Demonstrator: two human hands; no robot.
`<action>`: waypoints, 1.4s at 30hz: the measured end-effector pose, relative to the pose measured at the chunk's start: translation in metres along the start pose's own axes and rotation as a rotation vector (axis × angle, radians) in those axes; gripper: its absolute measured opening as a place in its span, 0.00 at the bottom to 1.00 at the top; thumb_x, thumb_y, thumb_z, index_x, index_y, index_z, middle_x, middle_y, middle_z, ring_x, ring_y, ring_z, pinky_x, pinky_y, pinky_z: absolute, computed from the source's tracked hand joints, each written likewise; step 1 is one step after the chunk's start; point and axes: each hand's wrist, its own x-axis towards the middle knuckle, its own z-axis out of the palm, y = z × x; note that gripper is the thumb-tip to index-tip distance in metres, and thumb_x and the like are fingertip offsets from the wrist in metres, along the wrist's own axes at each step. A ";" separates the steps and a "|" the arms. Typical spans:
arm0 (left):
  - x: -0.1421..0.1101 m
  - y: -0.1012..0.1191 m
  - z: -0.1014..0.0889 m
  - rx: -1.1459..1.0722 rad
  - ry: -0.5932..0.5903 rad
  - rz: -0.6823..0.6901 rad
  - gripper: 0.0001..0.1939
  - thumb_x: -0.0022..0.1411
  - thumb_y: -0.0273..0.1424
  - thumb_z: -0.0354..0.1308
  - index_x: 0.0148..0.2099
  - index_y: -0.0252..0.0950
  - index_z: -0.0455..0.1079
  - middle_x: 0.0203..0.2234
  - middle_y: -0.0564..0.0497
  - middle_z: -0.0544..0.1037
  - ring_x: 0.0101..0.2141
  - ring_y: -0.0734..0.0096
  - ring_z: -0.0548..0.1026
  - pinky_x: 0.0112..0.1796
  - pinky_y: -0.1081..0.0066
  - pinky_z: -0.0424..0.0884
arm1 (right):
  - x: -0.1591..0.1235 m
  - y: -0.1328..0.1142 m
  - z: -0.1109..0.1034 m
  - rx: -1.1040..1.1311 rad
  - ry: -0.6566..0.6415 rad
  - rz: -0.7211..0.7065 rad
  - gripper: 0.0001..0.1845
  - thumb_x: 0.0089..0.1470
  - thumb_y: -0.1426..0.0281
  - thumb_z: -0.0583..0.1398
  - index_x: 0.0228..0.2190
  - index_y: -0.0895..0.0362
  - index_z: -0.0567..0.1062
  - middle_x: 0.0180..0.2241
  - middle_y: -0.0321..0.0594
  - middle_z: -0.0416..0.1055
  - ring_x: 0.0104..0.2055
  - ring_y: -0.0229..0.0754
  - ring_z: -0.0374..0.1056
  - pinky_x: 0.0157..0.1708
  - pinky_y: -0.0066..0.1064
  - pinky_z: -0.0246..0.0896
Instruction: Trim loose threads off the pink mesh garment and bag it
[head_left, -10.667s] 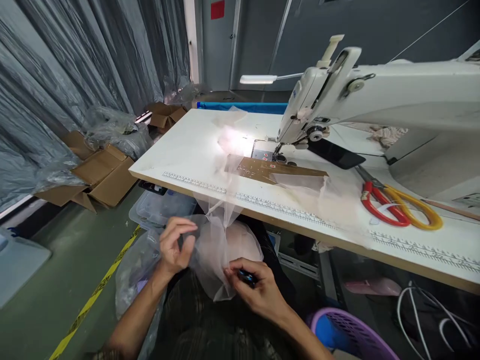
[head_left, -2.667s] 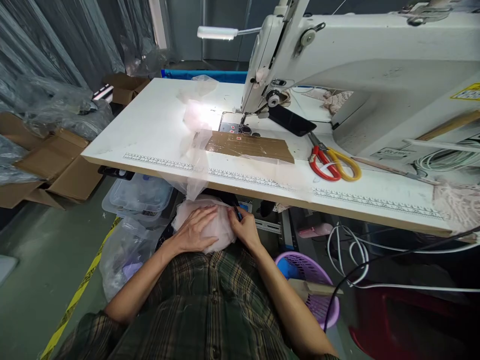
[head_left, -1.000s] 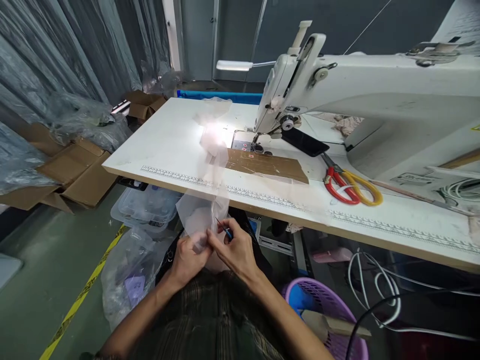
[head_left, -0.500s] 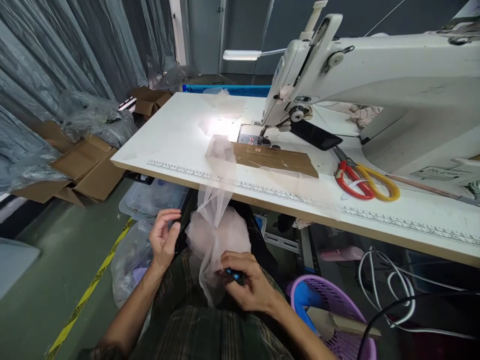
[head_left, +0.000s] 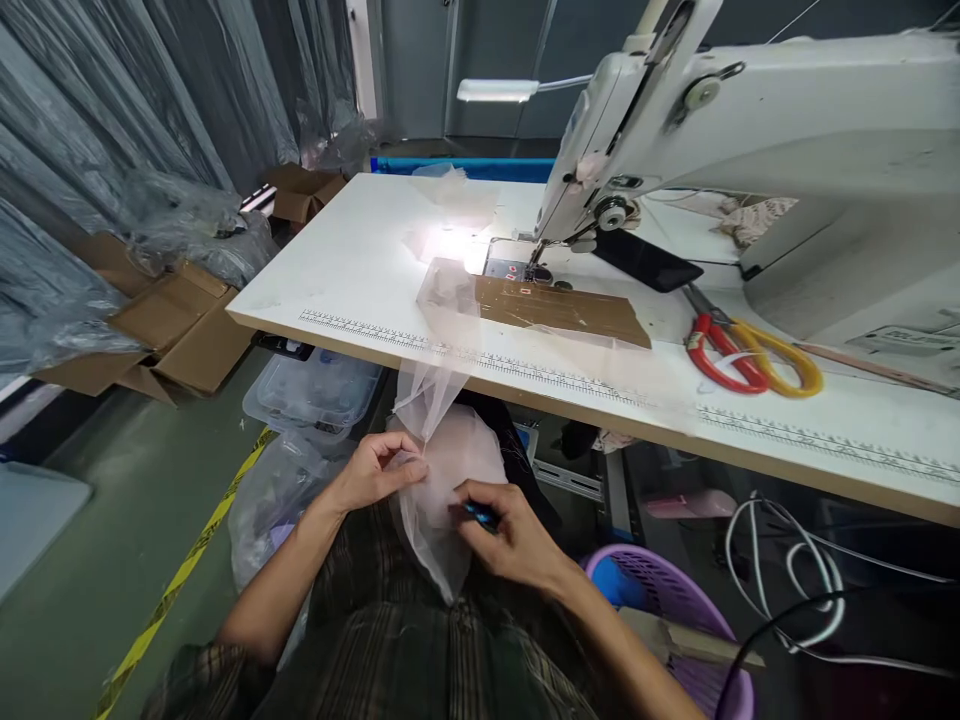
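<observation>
Sheer pale fabric [head_left: 469,455] lies bunched on the person's lap, with a length running up over the front edge of the white table [head_left: 337,260]. The left hand [head_left: 377,473] pinches its edge, thumb and fingertips nearly together; the right hand [head_left: 508,530] curls closed around a small dark tool [head_left: 480,515] beside the cloth. This looks like handwork away from the sewing machine [head_left: 810,110]; the next move seems to call for a light, steady pinch and careful tool control. Scissors [head_left: 742,335] rest farther right.
</observation>
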 end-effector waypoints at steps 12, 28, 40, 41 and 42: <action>-0.012 0.010 -0.002 0.067 0.087 -0.042 0.15 0.59 0.39 0.60 0.39 0.32 0.79 0.35 0.45 0.82 0.39 0.61 0.77 0.41 0.69 0.70 | 0.046 -0.005 0.005 -0.054 0.009 0.077 0.28 0.64 0.53 0.43 0.23 0.57 0.67 0.21 0.34 0.62 0.24 0.36 0.59 0.26 0.27 0.55; -0.013 0.003 -0.004 -0.064 0.143 -0.086 0.12 0.56 0.38 0.62 0.33 0.32 0.78 0.26 0.50 0.78 0.26 0.74 0.69 0.27 0.76 0.62 | 0.046 -0.002 0.010 -0.145 0.018 -0.032 0.22 0.64 0.59 0.44 0.26 0.56 0.68 0.20 0.33 0.61 0.22 0.36 0.59 0.24 0.26 0.53; -0.011 0.009 -0.005 0.106 -0.018 -0.157 0.17 0.57 0.42 0.59 0.32 0.31 0.75 0.19 0.53 0.70 0.21 0.77 0.63 0.23 0.77 0.58 | 0.025 0.005 0.019 0.119 -0.021 0.062 0.17 0.58 0.57 0.56 0.39 0.58 0.69 0.28 0.34 0.66 0.27 0.34 0.58 0.27 0.24 0.57; -0.012 0.011 -0.008 0.137 -0.115 -0.177 0.16 0.58 0.41 0.59 0.33 0.31 0.75 0.20 0.53 0.71 0.22 0.77 0.64 0.23 0.77 0.59 | 0.016 0.004 0.019 0.153 -0.069 0.082 0.16 0.57 0.57 0.57 0.38 0.58 0.70 0.28 0.34 0.66 0.27 0.34 0.58 0.27 0.24 0.57; -0.013 0.013 -0.012 0.162 -0.230 -0.203 0.15 0.58 0.40 0.59 0.35 0.32 0.75 0.22 0.52 0.72 0.22 0.77 0.66 0.23 0.78 0.60 | 0.007 0.003 0.019 0.181 -0.108 0.106 0.15 0.57 0.58 0.57 0.35 0.58 0.71 0.27 0.34 0.66 0.27 0.33 0.58 0.27 0.23 0.57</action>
